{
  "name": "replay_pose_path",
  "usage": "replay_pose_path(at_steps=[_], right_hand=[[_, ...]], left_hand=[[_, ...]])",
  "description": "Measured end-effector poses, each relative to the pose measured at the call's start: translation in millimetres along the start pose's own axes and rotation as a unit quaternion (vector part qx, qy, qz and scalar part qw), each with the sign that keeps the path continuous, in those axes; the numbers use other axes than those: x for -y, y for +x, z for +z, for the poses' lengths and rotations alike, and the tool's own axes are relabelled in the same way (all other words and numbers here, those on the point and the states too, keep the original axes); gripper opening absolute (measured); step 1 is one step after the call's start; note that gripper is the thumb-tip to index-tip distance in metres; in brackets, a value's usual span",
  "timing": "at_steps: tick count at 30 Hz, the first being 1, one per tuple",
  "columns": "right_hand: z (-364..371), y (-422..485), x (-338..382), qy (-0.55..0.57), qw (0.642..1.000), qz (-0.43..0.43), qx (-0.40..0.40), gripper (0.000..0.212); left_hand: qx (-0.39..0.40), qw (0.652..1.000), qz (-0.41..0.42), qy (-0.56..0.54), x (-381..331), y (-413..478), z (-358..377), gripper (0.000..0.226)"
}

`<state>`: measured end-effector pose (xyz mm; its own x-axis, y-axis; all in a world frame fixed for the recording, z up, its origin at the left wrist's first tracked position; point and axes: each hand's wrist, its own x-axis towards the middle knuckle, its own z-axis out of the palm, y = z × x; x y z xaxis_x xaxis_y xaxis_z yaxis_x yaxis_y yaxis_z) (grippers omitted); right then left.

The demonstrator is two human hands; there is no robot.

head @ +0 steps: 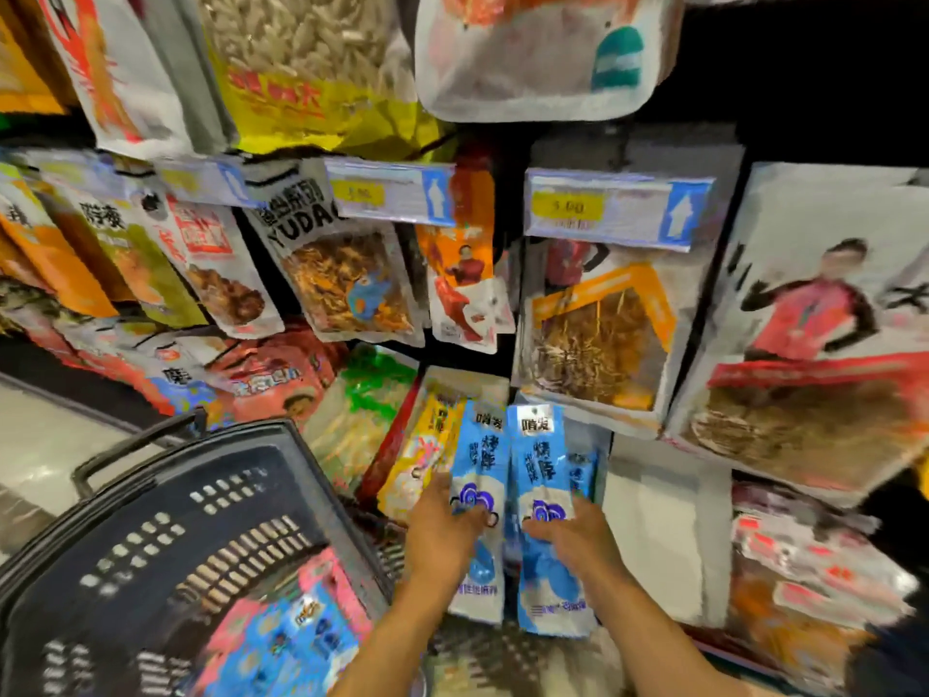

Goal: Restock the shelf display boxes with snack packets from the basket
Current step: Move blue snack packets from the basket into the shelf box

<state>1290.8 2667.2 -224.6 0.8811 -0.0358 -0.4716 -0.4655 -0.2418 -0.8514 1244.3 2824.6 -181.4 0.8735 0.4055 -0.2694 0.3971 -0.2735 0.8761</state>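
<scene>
Dark shelf (804, 83) with price tags (616, 208), hanging snack packets (352, 274), upright blue packets (538, 460) below.

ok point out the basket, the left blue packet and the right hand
basket (166, 490), head view, bare inner wall
left blue packet (480, 457), head view, upper printed face
right hand (570, 538), head view, back of the hand

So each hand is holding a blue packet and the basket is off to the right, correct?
Not quite: the head view shows the basket on the left. The left hand does hold the left blue packet, the right hand the right blue packet.
</scene>
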Motion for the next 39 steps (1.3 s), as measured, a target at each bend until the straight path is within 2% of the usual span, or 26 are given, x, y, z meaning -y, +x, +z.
replay_pose_path(at_steps=[2, 3, 5, 7, 11, 16, 18, 21, 23, 25, 27, 28, 31, 33, 36, 39], right_hand=[[-6, 18, -16, -0.012, 1.0, 0.01, -0.006, 0.028], [-8, 27, -25, -0.018, 1.0, 0.021, -0.007, 0.033], [-10, 42, -43, -0.037, 0.999, 0.039, -0.004, 0.041], [-10, 54, -58, -0.053, 0.997, 0.063, -0.007, 0.045], [-7, 78, -65, -0.048, 0.992, 0.111, -0.02, 0.042], [2, 116, -57, -0.103, 0.988, 0.097, -0.062, 0.045], [8, 126, -59, -0.139, 0.984, 0.065, -0.088, 0.05], [18, 131, -69, -0.224, 0.971, -0.01, -0.083, 0.076], [19, 128, -79, -0.295, 0.952, -0.053, -0.059, 0.066], [20, 125, -91, -0.389, 0.917, -0.07, -0.053, 0.055], [21, 124, -102, -0.401, 0.912, -0.086, -0.014, 0.058], [22, 127, -110, -0.434, 0.895, -0.102, -0.011, 0.057], [23, 124, -104, -0.484, 0.872, -0.074, -0.005, 0.06], [21, 122, -96, -0.534, 0.843, -0.056, 0.007, 0.062], [19, 125, -88, -0.578, 0.813, -0.063, 0.044, 0.066], [22, 127, -86, -0.548, 0.834, -0.054, 0.042, 0.055]], left_hand=[[0.019, 1.0, -0.007, 0.009, 8, 15, 22, 0.028], [0.031, 0.999, -0.009, 0.017, 9, 22, 32, 0.031], [0.051, 0.997, 0.005, 0.064, 12, 35, 51, 0.052], [0.071, 0.994, 0.004, 0.081, 19, 48, 69, 0.063], [0.077, 0.99, -0.046, 0.11, 33, 72, 96, 0.056], [0.087, 0.987, -0.036, 0.128, 41, 112, 122, 0.062], [0.098, 0.982, -0.031, 0.159, 42, 124, 133, 0.06], [0.116, 0.957, 0.008, 0.265, 54, 135, 144, 0.069], [0.142, 0.935, 0.006, 0.325, 63, 135, 144, 0.077], [0.17, 0.901, 0.026, 0.397, 72, 134, 143, 0.085], [0.192, 0.855, 0.073, 0.477, 81, 130, 144, 0.084], [0.202, 0.829, 0.099, 0.512, 84, 129, 144, 0.081], [0.239, 0.778, 0.118, 0.569, 94, 127, 143, 0.076], [0.248, 0.762, 0.117, 0.586, 98, 127, 143, 0.078], [0.259, 0.768, 0.1, 0.577, 103, 129, 145, 0.081], [0.268, 0.772, 0.087, 0.57, 102, 131, 145, 0.08]])
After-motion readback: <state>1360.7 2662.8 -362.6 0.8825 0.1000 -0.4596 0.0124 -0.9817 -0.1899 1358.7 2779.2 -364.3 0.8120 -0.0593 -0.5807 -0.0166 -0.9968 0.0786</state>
